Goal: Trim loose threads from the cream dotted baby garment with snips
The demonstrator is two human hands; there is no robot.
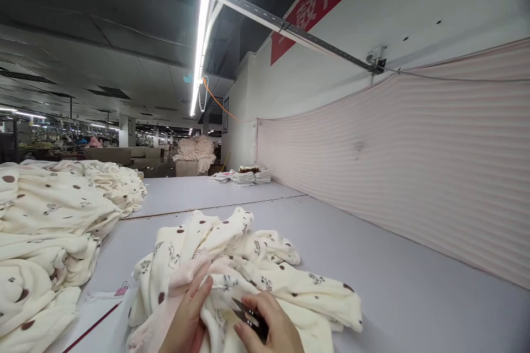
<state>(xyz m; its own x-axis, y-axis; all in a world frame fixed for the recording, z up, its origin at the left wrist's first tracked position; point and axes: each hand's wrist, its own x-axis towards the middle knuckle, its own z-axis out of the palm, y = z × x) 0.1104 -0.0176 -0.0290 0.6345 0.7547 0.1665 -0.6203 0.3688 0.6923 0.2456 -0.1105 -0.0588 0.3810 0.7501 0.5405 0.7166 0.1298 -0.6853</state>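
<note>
A cream fleece garment [248, 253] with brown dots and small printed figures lies bunched on the table before me, its pale pink lining [182, 281] partly turned out. My left hand [188, 309] grips a fold of that garment, thumb on top. In my right hand [271, 322] are dark thread snips [248, 317], their blades apart and pointing left toward the cloth between my hands. A small white label [220, 317] shows near the blades. The rest of the snips is hidden by my fingers.
A large heap of similar cream garments [53, 204] covers the left side. Papers [97, 317] with a pink binder clip [122, 288] and a dark red pencil [93, 326] lie beside it. Stacked white cloth pieces [244, 176] stand farther back. Striped pinkish fabric [393, 165] hangs along the right wall.
</note>
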